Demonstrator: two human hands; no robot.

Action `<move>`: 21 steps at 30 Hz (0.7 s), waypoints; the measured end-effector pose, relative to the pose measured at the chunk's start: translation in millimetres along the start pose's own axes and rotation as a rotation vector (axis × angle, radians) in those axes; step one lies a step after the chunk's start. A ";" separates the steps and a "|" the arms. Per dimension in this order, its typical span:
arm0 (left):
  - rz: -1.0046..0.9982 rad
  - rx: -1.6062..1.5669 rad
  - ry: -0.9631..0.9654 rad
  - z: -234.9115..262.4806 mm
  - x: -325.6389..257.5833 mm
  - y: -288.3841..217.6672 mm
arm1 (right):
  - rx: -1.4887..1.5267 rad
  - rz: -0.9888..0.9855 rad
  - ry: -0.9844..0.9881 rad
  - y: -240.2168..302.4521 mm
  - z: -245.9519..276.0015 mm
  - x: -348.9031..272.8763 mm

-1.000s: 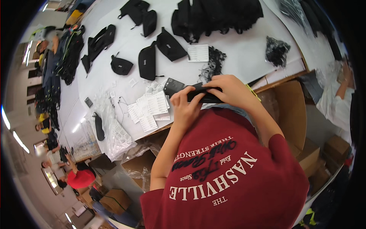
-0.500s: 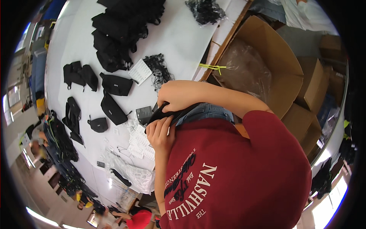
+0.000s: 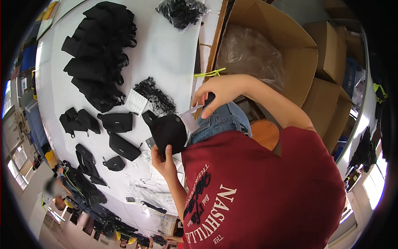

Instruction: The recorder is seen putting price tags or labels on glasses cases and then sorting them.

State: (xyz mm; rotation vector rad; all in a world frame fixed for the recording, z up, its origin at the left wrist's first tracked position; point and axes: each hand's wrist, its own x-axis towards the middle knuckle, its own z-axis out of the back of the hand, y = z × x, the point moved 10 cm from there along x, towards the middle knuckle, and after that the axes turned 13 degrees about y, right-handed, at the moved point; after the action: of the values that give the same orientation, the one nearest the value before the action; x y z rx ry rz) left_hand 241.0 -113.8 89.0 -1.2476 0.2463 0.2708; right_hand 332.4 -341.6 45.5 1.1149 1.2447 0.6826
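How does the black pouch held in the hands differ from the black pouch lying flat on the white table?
The held black fabric pouch is lifted off the table, gripped by the left hand and right hand; the lying black pouch rests flat on the white table, untouched. The held one has a white tag. Both are black.

A black pouch (image 3: 168,129) with a white tag (image 3: 190,120) is seen against blue denim (image 3: 219,120). The worktop (image 3: 166,54) is white, strewn with black bags (image 3: 99,62). Brown cardboard boxes (image 3: 302,62) and a dark red shirt (image 3: 265,191) with white lettering are shown.
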 end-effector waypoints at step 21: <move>0.314 -0.154 -0.027 -12.0 -21.8 37.2 | 0.845 0.232 0.085 34.8 -10.1 35.8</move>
State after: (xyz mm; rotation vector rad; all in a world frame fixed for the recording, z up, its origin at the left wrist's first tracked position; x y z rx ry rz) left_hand 207.6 -115.8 59.4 -1.3551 0.4045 0.5858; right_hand 336.7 -294.5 64.4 1.9591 1.5394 0.3619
